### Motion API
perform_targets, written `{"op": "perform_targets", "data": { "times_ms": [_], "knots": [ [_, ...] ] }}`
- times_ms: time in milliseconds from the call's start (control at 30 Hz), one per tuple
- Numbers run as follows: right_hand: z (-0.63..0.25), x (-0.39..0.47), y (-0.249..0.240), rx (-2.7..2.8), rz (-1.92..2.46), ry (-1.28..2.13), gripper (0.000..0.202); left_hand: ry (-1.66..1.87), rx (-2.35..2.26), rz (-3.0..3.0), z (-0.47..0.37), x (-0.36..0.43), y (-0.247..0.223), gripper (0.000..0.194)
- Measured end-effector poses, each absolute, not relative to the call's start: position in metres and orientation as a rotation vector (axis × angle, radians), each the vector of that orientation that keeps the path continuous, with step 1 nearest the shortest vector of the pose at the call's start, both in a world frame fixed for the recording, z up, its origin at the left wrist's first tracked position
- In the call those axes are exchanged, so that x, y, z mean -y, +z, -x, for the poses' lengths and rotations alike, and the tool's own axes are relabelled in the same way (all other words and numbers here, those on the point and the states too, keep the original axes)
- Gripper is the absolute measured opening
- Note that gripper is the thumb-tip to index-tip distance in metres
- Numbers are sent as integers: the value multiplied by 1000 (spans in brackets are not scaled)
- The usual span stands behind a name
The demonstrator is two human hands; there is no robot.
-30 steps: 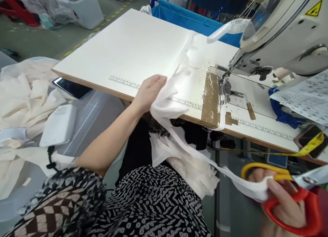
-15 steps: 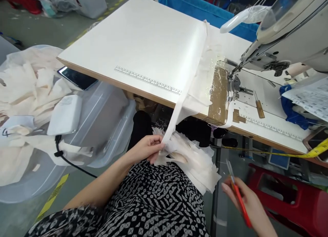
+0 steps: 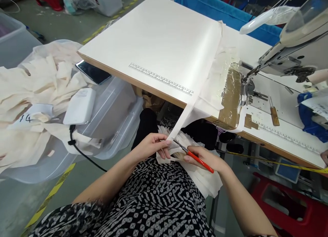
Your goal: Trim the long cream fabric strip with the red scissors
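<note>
Over my lap, my left hand [image 3: 156, 146] pinches the lower end of a long cream fabric strip [image 3: 183, 117], which runs down over the edge of the white sewing table [image 3: 164, 35]. My right hand [image 3: 203, 157] is closed around red-handled thread snips [image 3: 197, 160]. Their metal tips reach the strip just beside my left fingertips; whether the blades are apart is too small to tell. More cream fabric pieces [image 3: 205, 179] lie bunched on my lap beneath both hands.
A sewing machine [image 3: 289, 59] stands at the right, with a wooden-handled screwdriver [image 3: 274, 112] near it. To the left, a clear plastic tub [image 3: 112, 110] holds cream fabric, a white power bank [image 3: 80, 106] and a phone [image 3: 93, 72]. A red stool [image 3: 279, 209] is at lower right.
My right hand has moved left and up, bringing the snips from the lower right to the strip beside my left hand. My left hand still pinches the strip. The view has shifted slightly.
</note>
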State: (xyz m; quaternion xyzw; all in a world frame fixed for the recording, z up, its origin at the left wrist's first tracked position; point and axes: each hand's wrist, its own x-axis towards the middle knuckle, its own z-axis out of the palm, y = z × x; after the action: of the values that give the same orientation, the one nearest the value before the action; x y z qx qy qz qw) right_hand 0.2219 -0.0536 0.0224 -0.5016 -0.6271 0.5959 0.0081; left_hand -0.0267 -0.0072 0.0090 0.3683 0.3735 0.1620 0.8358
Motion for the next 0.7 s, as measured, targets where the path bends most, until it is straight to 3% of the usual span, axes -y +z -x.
{"op": "perform_targets", "data": {
  "times_ms": [267, 700],
  "knots": [
    [-217, 51, 26, 2030, 1588, 1807, 52, 337, -802, -733, 29, 7, 6, 40],
    [-210, 58, 29, 2289, 1823, 1329, 51, 362, -792, -703, 28, 4, 2, 37]
  ]
}}
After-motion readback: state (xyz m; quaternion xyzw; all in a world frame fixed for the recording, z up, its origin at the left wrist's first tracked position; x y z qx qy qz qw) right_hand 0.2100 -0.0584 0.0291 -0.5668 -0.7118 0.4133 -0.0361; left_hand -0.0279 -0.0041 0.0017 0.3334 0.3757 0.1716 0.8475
